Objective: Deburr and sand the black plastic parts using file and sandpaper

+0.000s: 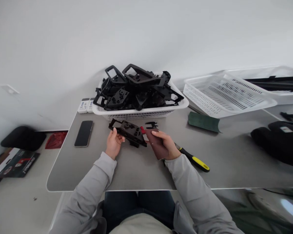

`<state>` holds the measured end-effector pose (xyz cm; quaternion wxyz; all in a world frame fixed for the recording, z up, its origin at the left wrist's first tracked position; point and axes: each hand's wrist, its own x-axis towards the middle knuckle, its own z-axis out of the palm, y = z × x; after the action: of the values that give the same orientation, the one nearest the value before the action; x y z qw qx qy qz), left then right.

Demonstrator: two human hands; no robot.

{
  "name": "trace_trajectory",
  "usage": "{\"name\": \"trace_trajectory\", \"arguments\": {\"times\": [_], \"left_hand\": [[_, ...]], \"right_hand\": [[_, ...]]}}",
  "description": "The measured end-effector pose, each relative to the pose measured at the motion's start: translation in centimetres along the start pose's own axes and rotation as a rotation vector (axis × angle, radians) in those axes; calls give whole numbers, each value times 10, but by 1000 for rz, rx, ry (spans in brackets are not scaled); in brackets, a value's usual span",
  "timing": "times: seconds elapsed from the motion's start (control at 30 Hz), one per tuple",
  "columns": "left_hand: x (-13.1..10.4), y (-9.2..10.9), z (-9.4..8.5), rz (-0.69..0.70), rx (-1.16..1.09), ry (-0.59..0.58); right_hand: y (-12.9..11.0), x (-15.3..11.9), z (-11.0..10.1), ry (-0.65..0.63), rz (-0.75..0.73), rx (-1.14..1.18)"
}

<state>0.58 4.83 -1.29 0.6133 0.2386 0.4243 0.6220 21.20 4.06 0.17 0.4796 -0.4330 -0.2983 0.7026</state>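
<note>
My left hand (114,143) grips the left end of a black plastic frame part (130,130), which is held tilted just above the grey table. In my right hand (167,144) is a folded sheet of dark red-brown sandpaper (156,143), close to the right end of the part. Whether sandpaper and part touch, I cannot tell. Behind the sandpaper, a small red object (142,129) and a black caliper-like tool (151,124) are partly hidden. A tool with a black and yellow handle (197,161) lies beside my right wrist, its other end covered.
A white basket (139,114) heaped with similar black parts stands behind my hands. A phone (83,133) lies at left. To the right are a curled green sheet (204,122), a tilted white basket (209,107) and a black soft item (278,139). The table's front edge (141,190) is near me.
</note>
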Motion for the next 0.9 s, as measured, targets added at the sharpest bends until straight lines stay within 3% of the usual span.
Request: {"name": "trace_trajectory", "arguments": {"times": [0.13,0.43,0.6,0.77,0.9], "left_hand": [[-1,-1,0,-39,2,-43],[-21,-18,9,-355,156,-349],[-22,-25,8,-405,117,-305],[-23,-25,9,-351,94,-288],[-21,-23,10,-256,80,-205]], "right_hand": [[7,-2,8,-11,34,-56],[11,-8,24,-33,27,1],[17,-6,26,-66,11,-24],[17,-6,25,-64,-5,-50],[15,-7,22,33,-44,-42]]}}
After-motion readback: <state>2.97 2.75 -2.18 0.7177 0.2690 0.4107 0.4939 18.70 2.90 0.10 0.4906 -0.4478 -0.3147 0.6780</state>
